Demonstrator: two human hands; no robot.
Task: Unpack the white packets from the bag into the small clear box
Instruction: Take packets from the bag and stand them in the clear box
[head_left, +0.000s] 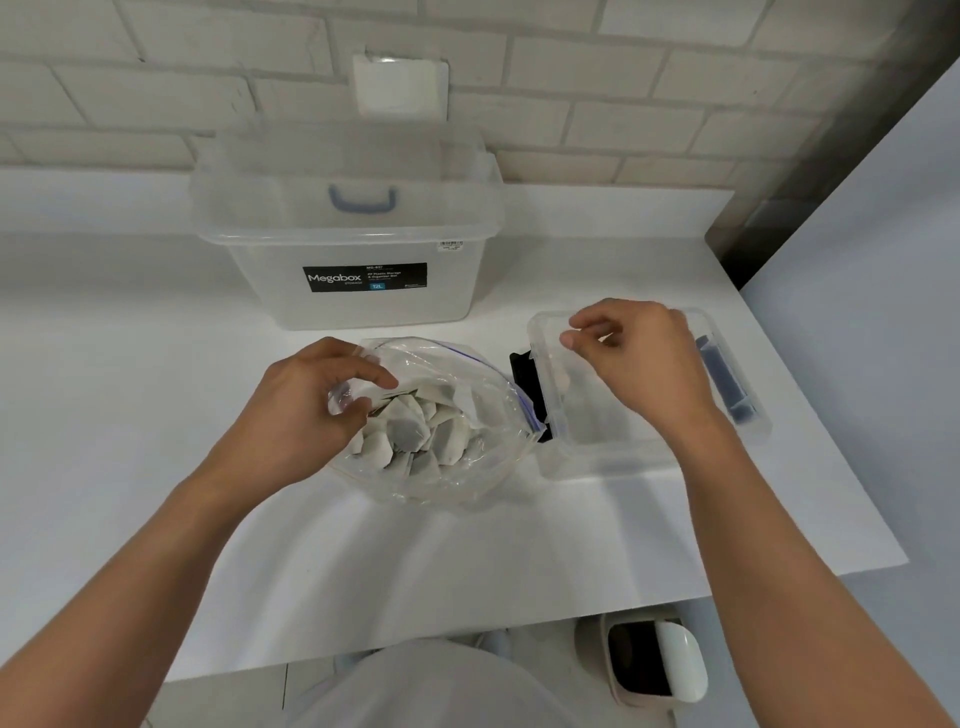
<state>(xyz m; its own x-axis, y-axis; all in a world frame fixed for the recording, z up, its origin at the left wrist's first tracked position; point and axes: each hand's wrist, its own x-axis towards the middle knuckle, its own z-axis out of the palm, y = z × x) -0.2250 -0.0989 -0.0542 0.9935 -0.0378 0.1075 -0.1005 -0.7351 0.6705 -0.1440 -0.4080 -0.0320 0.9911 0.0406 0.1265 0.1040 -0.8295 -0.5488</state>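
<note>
A clear zip bag (467, 467) lies open on the white table, holding several white packets (415, 431). My left hand (306, 405) pinches the bag's left rim and holds its mouth open. To the right stands the small clear box (582, 452), lidless, with a dark clip on its right side. My right hand (639, 358) hovers over the box, fingers loosely curled, with nothing visible in them. A pale shape that may be one packet (563, 387) lies against the box's left wall.
A large clear Megabox bin (358, 306) with its lid behind it stands at the back centre against the brick wall. A black object (527, 374) lies between bag and box. The table's edge runs along the right, with a small bin (649, 660) on the floor below.
</note>
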